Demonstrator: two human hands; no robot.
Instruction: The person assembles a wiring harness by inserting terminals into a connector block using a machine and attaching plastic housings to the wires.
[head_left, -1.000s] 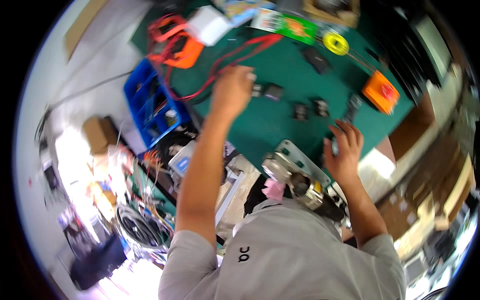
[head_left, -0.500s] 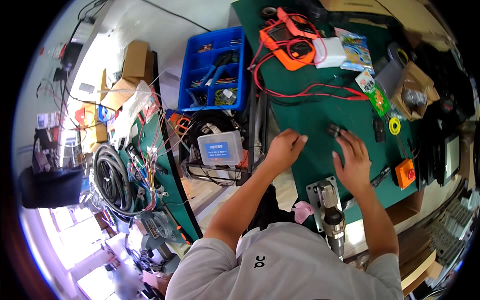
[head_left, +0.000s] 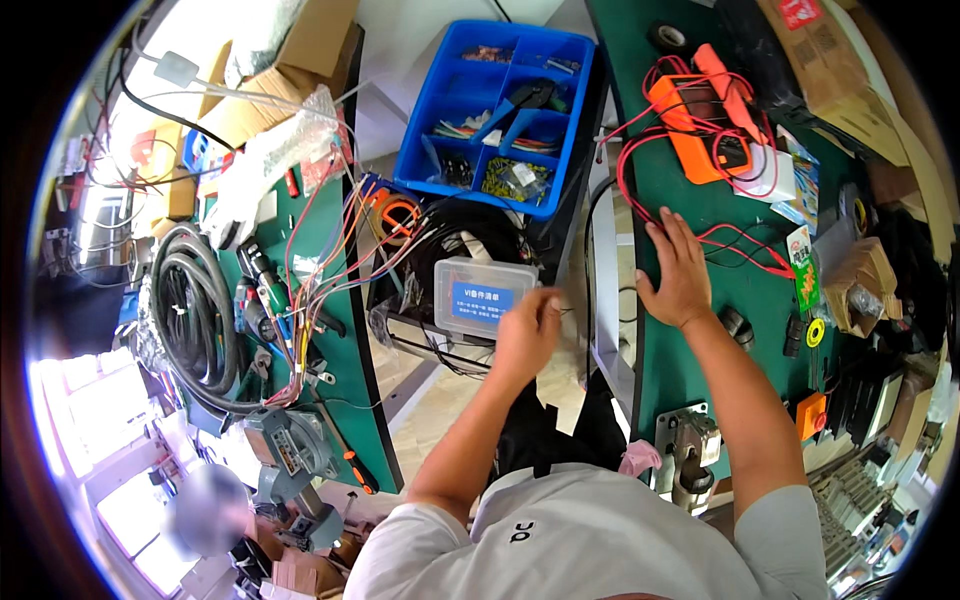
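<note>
My left hand [head_left: 528,335] is closed, its fingers curled under and the thumb on top. It hovers at the right edge of a clear plastic box [head_left: 462,292] with a blue label; whether something small is in the fingers is hidden. My right hand [head_left: 680,275] lies open near the left edge of the green table [head_left: 662,365], fingers stretched out and nothing in them. Right of that wrist lies a dark cylindrical connector [head_left: 737,326], apart from the hand. Red test leads [head_left: 735,240] run past the fingertips to an orange multimeter [head_left: 690,135].
A blue divided tray [head_left: 415,165] holds terminals, wires and a blue-handled crimping tool [head_left: 520,115]. Black cables [head_left: 490,225] lie behind the clear box. At left, another green bench carries a coiled grey hose [head_left: 185,320] and loose wires. A metal fixture [head_left: 688,440] stands by my right elbow.
My view has turned left. My right hand has left the dark connector and moved to the table's left edge. My left hand has gone from over the table to the clear box.
</note>
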